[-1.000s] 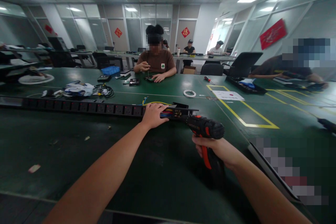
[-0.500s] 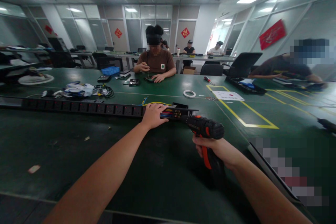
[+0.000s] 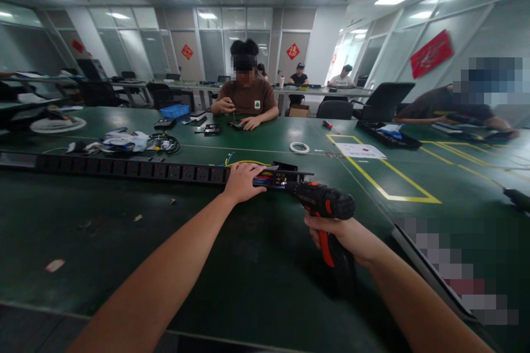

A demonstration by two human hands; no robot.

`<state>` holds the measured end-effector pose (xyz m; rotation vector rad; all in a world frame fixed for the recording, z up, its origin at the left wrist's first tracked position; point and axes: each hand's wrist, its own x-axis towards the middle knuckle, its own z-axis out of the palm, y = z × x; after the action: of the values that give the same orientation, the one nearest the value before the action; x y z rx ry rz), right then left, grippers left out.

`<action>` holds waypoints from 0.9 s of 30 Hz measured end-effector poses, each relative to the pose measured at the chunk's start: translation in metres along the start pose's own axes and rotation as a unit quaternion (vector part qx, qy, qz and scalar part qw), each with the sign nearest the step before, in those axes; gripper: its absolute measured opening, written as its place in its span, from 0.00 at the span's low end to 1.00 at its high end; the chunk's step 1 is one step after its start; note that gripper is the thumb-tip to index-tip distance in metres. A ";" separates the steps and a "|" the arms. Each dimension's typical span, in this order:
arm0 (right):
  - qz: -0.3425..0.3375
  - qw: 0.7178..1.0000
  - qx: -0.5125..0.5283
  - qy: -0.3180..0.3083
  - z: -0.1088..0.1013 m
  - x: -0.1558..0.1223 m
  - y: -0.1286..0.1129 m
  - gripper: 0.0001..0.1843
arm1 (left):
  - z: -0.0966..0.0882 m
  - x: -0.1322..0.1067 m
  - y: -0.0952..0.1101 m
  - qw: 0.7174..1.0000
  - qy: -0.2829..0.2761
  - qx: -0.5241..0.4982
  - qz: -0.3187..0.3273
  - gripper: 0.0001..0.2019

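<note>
A long black power strip (image 3: 178,170) with a row of sockets lies across the green table. My left hand (image 3: 242,183) is wrapped over it near its right end, fingers on top and thumb at the near side. Right of that hand the strip's end is uncovered, showing coloured wires (image 3: 262,180) and terminals (image 3: 281,179). My right hand (image 3: 327,229) grips the handle of a black and orange cordless drill (image 3: 323,198). The drill points left, its tip at the terminals, where a small light shines. Whether the bit touches a screw I cannot tell.
Behind the strip lie bundled cables (image 3: 165,143), a white tape roll (image 3: 298,147), a screwdriver (image 3: 330,127) and a paper sheet (image 3: 360,150). A blue basket (image 3: 174,111) stands farther back. Across the table a person (image 3: 246,96) works on small parts; another person leans over at right.
A small light now shows at the terminals by the drill's tip. Both hands stay almost where they were, and the view has shifted only slightly.
</note>
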<state>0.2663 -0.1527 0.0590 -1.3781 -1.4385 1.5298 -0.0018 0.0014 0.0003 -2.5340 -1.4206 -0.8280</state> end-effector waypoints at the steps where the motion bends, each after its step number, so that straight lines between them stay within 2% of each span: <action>1: -0.001 1.000 -0.001 0.000 0.000 0.000 0.000 0.17 | 0.000 0.000 0.000 1.000 0.000 0.000 0.000 0.34; 10: 0.006 1.000 0.002 0.000 0.000 0.001 -0.001 0.17 | 0.001 0.000 0.000 1.000 0.009 0.005 0.005 0.34; 27: 0.005 1.000 0.012 0.010 0.004 -0.004 -0.006 0.17 | -0.001 0.000 0.001 1.000 -0.009 -0.004 -0.004 0.34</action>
<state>0.2627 -0.1561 0.0652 -1.3841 -1.3989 1.5307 -0.0016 0.0002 0.0015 -2.5495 -1.4369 -0.8149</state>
